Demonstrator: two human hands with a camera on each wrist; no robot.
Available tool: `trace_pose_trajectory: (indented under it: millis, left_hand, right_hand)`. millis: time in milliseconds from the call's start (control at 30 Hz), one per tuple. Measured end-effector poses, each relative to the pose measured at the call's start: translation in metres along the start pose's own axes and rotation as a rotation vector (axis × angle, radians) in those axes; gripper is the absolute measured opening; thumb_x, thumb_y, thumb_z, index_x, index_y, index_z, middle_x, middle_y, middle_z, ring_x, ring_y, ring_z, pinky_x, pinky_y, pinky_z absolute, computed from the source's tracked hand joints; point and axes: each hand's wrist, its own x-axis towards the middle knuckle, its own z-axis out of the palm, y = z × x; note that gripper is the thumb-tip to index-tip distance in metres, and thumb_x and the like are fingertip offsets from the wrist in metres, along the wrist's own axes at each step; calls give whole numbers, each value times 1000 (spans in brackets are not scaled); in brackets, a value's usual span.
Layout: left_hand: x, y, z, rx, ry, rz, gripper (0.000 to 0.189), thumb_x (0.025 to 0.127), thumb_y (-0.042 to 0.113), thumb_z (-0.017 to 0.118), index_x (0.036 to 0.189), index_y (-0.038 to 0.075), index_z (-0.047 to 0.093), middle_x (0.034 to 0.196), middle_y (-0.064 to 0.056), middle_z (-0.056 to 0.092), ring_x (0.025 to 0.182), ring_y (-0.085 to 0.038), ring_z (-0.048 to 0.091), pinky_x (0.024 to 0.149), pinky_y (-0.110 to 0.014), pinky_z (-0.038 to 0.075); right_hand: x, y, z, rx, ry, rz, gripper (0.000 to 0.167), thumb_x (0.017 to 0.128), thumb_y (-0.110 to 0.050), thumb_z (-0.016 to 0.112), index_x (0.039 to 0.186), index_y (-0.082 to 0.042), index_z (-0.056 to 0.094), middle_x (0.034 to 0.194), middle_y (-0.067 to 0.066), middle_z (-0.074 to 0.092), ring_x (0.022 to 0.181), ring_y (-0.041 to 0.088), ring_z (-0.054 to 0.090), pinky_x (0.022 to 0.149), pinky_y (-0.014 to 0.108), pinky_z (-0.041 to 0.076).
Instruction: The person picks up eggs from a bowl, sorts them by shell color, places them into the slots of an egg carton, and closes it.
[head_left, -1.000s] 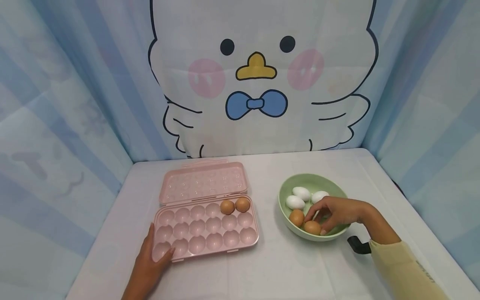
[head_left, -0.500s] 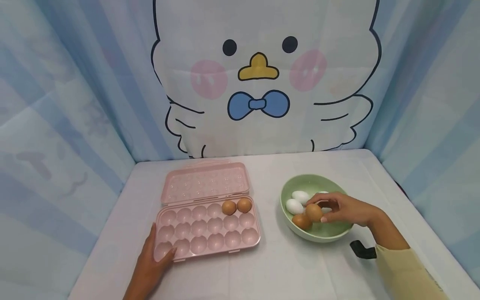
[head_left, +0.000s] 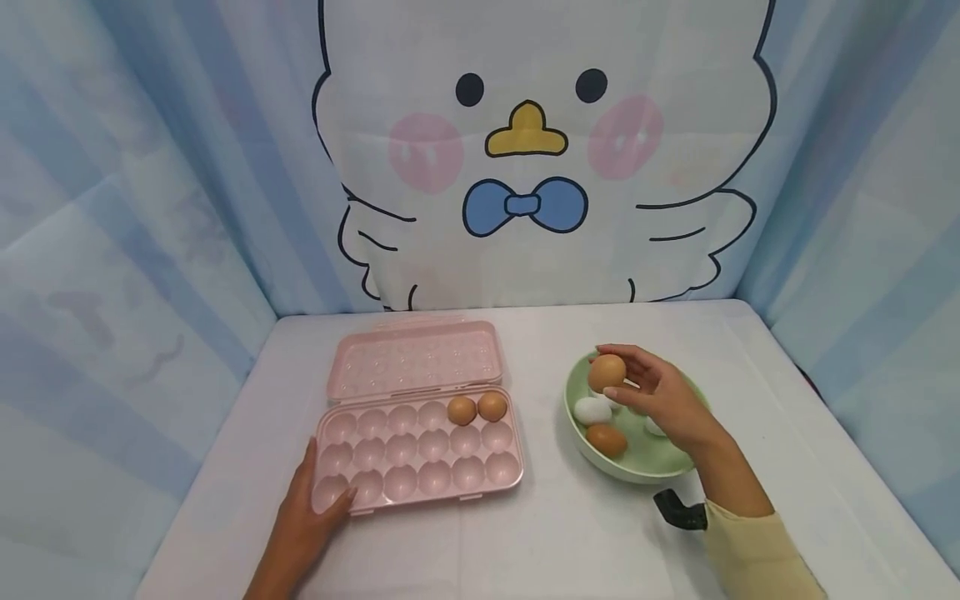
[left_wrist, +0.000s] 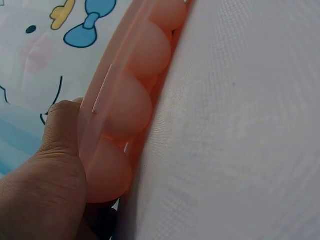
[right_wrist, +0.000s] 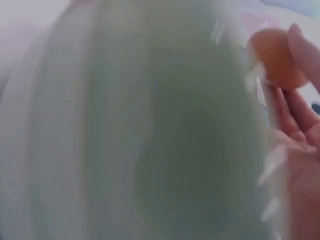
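Note:
A brown egg (head_left: pixel 606 373) is pinched between the thumb and fingertips of my right hand (head_left: pixel 663 402), raised over the far left part of a green bowl (head_left: pixel 648 460). Still inside the bowl are another brown egg (head_left: pixel 606 440) and white eggs (head_left: pixel 592 410), partly hidden by the hand. The right wrist view shows the held egg (right_wrist: pixel 277 57) beyond the blurred bowl wall (right_wrist: pixel 120 125). To the left lies an open pink egg tray (head_left: pixel 401 479), two brown eggs (head_left: pixel 476 408) in its back row at the right. My left hand (head_left: pixel 300 517) grips the tray's near left corner, thumb (left_wrist: pixel 64 125) against its edge.
The tray's hinged lid (head_left: pixel 416 360) lies folded back behind it. A black curved piece (head_left: pixel 678 510) sticks out by the right sleeve (head_left: pixel 757 550). White cloth covers the table (head_left: pixel 525 550), with printed curtains (head_left: pixel 517 267) behind and at both sides.
My right hand has taken hold of a brown egg in the bowl and lifted it up, toward the bowl's far left side. The left hand stays at the tray's corner.

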Motion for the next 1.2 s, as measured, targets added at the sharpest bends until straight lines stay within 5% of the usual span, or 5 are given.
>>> trace_pose_trajectory:
  millis: [267, 500, 867, 1200]
  left_hand:
    - [-1, 1, 1, -13, 11, 11, 116, 91, 55, 73, 167, 20, -8, 171, -19, 9, 154, -43, 13, 121, -61, 13]
    - [-3, -2, 2, -7, 28, 15, 113, 93, 54, 72, 168, 20, -5, 171, -18, 9, 155, -42, 13, 121, -60, 13]
    - [3, -3, 4, -25, 46, 20, 112, 90, 53, 74, 168, 23, -1, 172, -14, 12, 155, -40, 14, 122, -58, 14]
    - [3, -4, 1, -54, 67, 36, 109, 91, 51, 75, 169, 23, 3, 172, -13, 14, 155, -38, 15, 122, -57, 14]
  right_hand:
    - [26, -23, 39, 39, 6, 14, 54, 93, -1, 76, 142, 5, 56, 142, 15, 60, 126, 25, 62, 98, 32, 54]
    - [49, -32, 90, -34, -20, 164, 55, 92, -20, 81, 142, -9, 61, 136, 10, 63, 124, 27, 61, 98, 36, 54]
    - [68, -14, 169, -22, -61, 56, 54, 85, -5, 84, 136, -4, 65, 126, 12, 67, 114, 29, 68, 95, 40, 57]
    - [90, 7, 202, -111, -120, -25, 46, 82, -6, 89, 124, -7, 72, 117, 4, 71, 106, 24, 70, 93, 39, 58]
